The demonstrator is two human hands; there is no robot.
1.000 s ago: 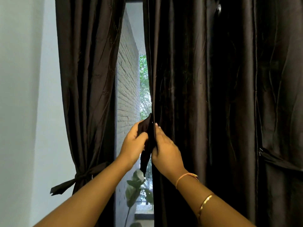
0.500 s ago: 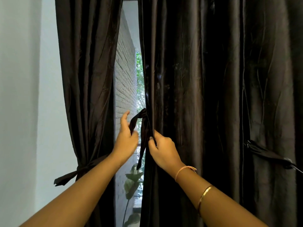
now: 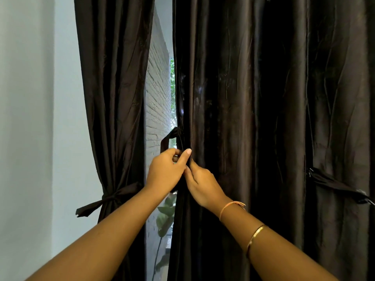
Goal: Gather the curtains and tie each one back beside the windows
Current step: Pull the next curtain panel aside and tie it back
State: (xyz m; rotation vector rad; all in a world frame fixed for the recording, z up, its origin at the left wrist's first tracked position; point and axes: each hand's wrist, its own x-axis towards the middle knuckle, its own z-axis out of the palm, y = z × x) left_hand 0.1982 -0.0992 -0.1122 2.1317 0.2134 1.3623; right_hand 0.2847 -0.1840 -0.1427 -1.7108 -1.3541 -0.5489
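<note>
Left hand and right hand meet at the inner edge of the middle curtain.
Left hand curled round the dark tie, which loops out just above its knuckles. Right hand pinches fabric at the same edge, touching the left. Middle curtain hangs ungathered, right of the window gap. Left curtain gathered, bound low by its knotted sash. Another sash far right.

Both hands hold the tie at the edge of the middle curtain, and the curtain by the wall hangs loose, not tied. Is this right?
Not fully. The head view shows the curtain by the wall gathered and tied with a knot. The rest holds: left hand and right hand hold the tie at the middle curtain edge.
</note>
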